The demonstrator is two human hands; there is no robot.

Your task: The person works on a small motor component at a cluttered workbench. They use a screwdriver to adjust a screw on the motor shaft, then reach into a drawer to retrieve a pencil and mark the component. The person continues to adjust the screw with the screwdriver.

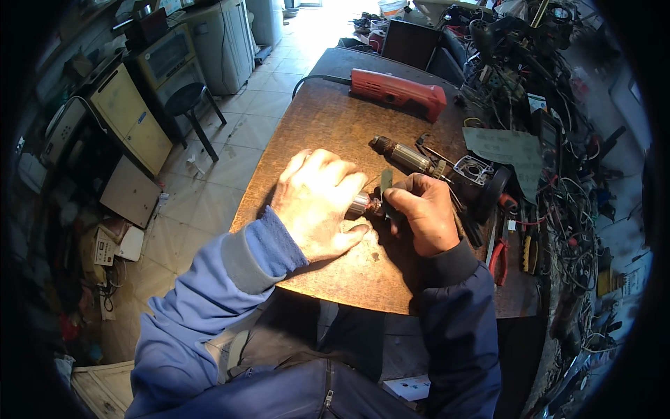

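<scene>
Here, left hand [317,202] pressed flat over motor armature [362,204] on brown worktable [314,126], pinning it. Right hand [419,209] pinched on thin flat tool [385,180] at armature's exposed end. Best done with firm pin, short strokes — judgement only. Spare armature [401,155] and red grinder body [398,91] lie beyond. No containers discernible.

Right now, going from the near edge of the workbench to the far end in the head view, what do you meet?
Left hand and right hand on a small motor armature → second armature → red power tool body → dark box.
</scene>
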